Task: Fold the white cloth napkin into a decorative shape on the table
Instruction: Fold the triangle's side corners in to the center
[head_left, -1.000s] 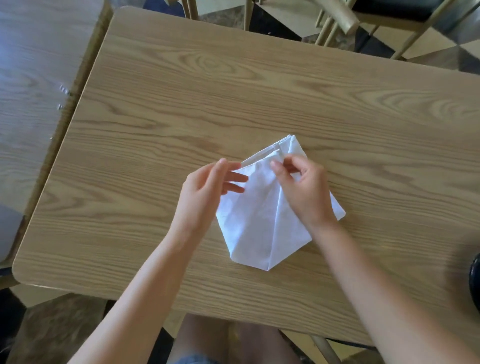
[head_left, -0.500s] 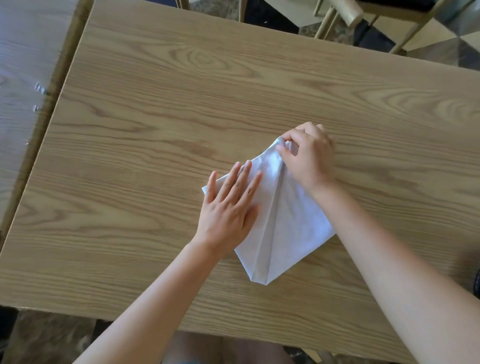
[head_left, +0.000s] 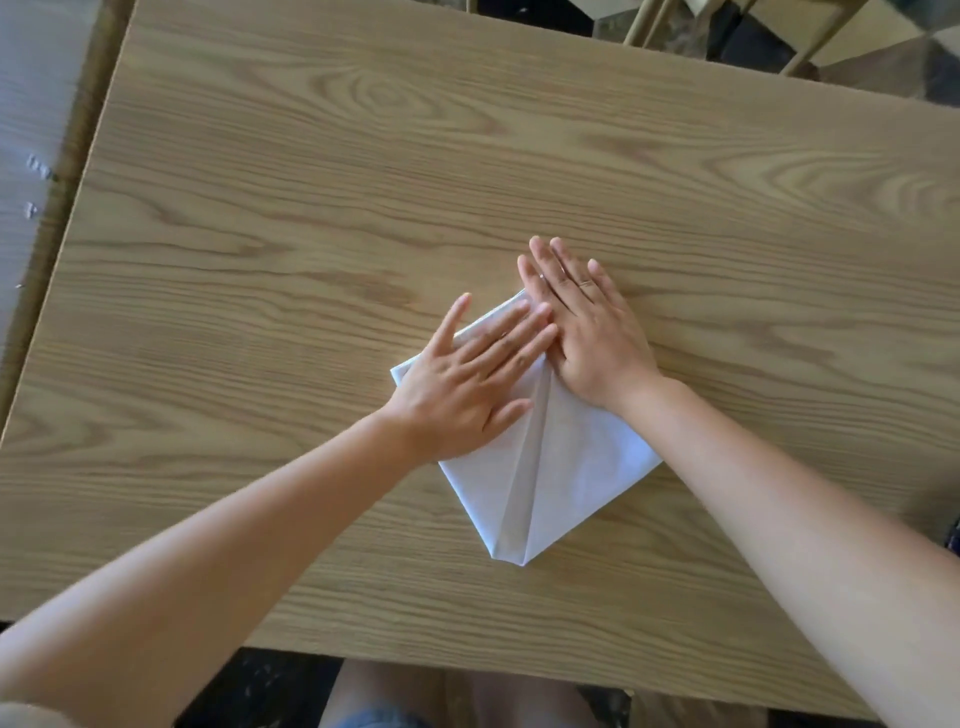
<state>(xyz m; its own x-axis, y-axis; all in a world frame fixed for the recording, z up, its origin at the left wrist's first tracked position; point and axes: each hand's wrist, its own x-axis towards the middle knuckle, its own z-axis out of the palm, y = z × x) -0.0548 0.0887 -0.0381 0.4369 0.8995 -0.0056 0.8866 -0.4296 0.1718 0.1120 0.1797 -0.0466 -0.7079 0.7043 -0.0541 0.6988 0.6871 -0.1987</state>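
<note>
Wood-grain counter (head_left: 363, 218) bearing a white cloth napkin (head_left: 566, 467), folded to a kite shape with its point toward the person. Left hand (head_left: 467, 384) and right hand (head_left: 587, 327) press flat on it, fingers (head_left: 558, 270) extended, gripping nothing.

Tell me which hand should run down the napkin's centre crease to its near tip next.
Probably the left hand: it lies flat on the napkin with its thumb beside the centre crease. The right hand lies farther up, fingers reaching onto the bare table.
</note>
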